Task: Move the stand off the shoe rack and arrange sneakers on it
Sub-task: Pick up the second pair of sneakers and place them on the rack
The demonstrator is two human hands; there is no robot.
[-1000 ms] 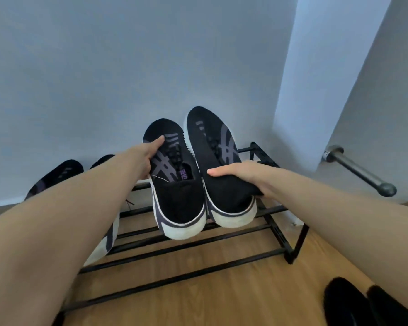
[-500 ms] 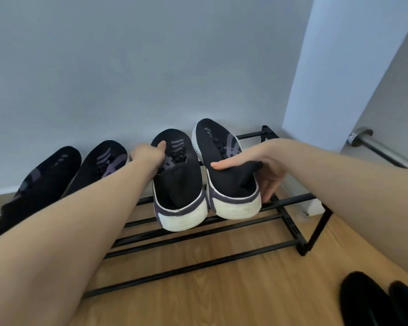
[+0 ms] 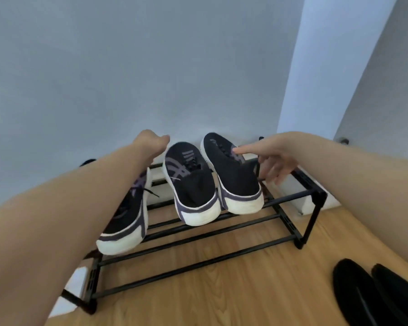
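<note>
Two black sneakers with white soles rest heel-out on the black metal shoe rack: a middle sneaker and a right sneaker. A third sneaker sits to their left, partly hidden by my left forearm. My left hand hovers above and left of the middle sneaker, fingers curled, holding nothing. My right hand is open beside the right sneaker, its forefinger touching the laces.
A grey wall stands right behind the rack, with a pale pillar at the right. Wood floor lies in front. Two black slippers lie on the floor at the lower right.
Both hands have let go of the two sneakers, which now rest on the rack. The left hand lifted up and left; the right hand opened beside the right sneaker.
</note>
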